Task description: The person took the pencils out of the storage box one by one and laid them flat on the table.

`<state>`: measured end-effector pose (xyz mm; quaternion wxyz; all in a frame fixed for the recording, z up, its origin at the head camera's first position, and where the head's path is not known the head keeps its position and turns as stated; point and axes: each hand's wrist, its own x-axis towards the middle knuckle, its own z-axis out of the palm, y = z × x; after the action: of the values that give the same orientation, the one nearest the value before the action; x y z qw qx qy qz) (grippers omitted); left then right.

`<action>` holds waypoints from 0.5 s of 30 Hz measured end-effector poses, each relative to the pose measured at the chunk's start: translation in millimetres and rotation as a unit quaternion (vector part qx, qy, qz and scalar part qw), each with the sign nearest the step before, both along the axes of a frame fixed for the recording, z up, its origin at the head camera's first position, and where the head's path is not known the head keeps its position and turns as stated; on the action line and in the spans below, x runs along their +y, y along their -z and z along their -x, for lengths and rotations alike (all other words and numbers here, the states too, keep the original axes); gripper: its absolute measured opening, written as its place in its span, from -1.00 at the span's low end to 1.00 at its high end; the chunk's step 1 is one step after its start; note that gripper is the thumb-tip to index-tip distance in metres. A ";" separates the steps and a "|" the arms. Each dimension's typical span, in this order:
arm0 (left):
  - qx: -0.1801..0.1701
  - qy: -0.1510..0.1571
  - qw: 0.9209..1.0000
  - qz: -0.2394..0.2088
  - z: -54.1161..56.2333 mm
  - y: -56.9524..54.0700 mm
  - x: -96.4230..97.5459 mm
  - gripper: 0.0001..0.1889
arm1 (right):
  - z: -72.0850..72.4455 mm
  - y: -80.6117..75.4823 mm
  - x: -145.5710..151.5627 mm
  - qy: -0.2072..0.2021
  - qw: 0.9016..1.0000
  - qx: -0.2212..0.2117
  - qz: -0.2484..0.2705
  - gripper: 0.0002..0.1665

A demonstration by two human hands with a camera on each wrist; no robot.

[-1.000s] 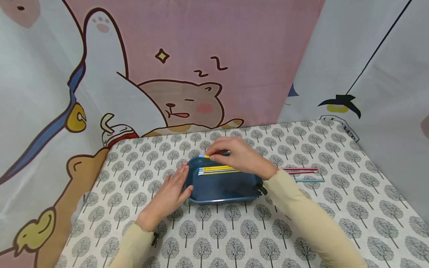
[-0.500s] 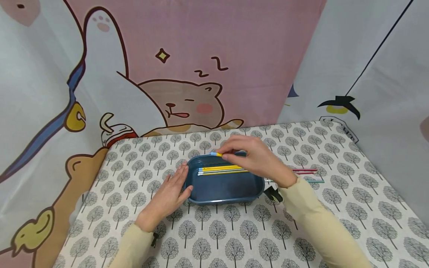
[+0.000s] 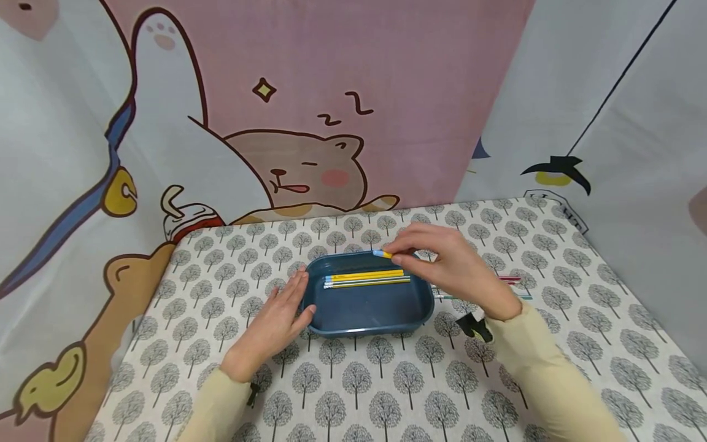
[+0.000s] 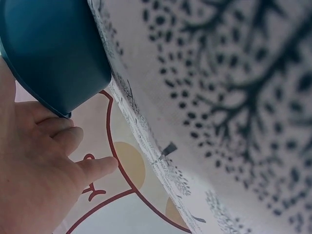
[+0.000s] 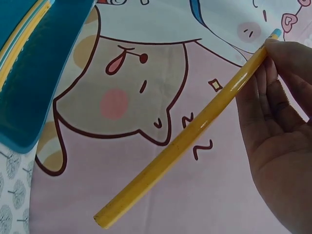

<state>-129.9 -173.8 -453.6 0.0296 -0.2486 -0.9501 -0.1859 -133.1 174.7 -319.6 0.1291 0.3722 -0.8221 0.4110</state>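
Observation:
My right hand (image 3: pixel 450 270) pinches a yellow pencil (image 5: pixel 187 134) near its light-blue end, between thumb and fingertips. In the head view that hand is over the back right corner of a dark blue tray (image 3: pixel 361 313), and the pencil tip (image 3: pixel 382 253) shows just over the back rim. The right wrist view shows the pencil's full slanted length, raised beside the tray. Several pencils (image 3: pixel 364 279), yellow and striped, lie side by side in the tray. My left hand (image 3: pixel 273 328) rests its extended fingers along the tray's left end, thumb at the front left corner.
To the right of the tray, red sticks (image 3: pixel 509 279) and a teal one (image 3: pixel 516 297) lie on the tree-print cloth (image 3: pixel 353 380), partly behind my right hand. A cartoon-printed curtain (image 3: pixel 420 123) stands along the table's back and sides.
My right hand has moved right across the tray with the pencil, uncovering the right ends of the pencils in the tray. The left hand stays at the tray's left end.

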 end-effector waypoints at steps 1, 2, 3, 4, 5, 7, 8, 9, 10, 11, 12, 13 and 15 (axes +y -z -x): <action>0.000 0.000 1.000 0.000 0.0 -0.2 -0.1 -0.23 | -0.8 0.4 2.3 0.000 1.000 0.001 0.002 -0.68; -0.001 0.000 1.000 0.000 -0.1 -0.7 -0.3 -0.23 | -1.6 0.9 4.8 0.002 1.000 0.003 0.002 -0.68; -0.002 0.000 1.000 -0.001 -0.3 -1.3 -0.3 -0.23 | -2.4 1.2 7.2 0.003 1.000 0.003 0.004 -0.68; -0.003 0.001 1.000 -0.002 -0.3 -1.6 -0.2 -0.23 | -3.4 1.4 9.7 0.005 1.000 0.003 0.004 -0.67; -0.004 0.001 1.000 -0.003 -0.4 -2.1 -0.1 -0.23 | -4.5 1.5 12.3 0.010 1.000 0.002 0.004 -0.68; -0.007 0.002 1.000 -0.005 -0.5 -2.5 0.2 -0.23 | -6.8 1.6 17.8 0.021 1.000 -0.003 0.003 -0.68; -0.007 0.003 1.000 -0.006 -0.4 -2.5 0.4 -0.23 | -7.9 1.9 20.6 0.028 1.000 -0.005 0.000 -0.67; -0.008 0.003 1.000 -0.006 -0.3 -2.3 0.5 -0.23 | -8.8 2.2 23.6 0.034 0.999 -0.006 -0.002 -0.67; -0.008 0.003 1.000 -0.005 -0.2 -1.9 0.5 -0.23 | -9.8 2.6 26.5 0.041 0.999 -0.008 -0.006 -0.66; -0.008 0.003 1.000 -0.005 0.0 -1.4 0.6 -0.23 | -10.7 3.2 29.3 0.047 0.999 -0.007 -0.010 -0.65; -0.007 0.003 1.000 -0.005 0.1 -1.0 0.6 -0.23 | -11.3 3.9 32.0 0.053 0.998 -0.004 -0.015 -0.65; -0.007 0.004 1.000 -0.005 0.2 -0.8 0.4 -0.23 | -11.7 4.8 34.7 0.058 0.998 0.000 -0.020 -0.64; -0.007 0.005 1.000 -0.007 0.2 -0.9 0.5 -0.23 | -12.7 6.4 40.2 0.070 0.997 0.005 -0.030 -0.63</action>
<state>-130.1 -173.2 -452.7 0.0241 -0.2522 -0.9476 -0.1947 -120.4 214.9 -326.0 0.1507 0.3199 -0.8573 0.3743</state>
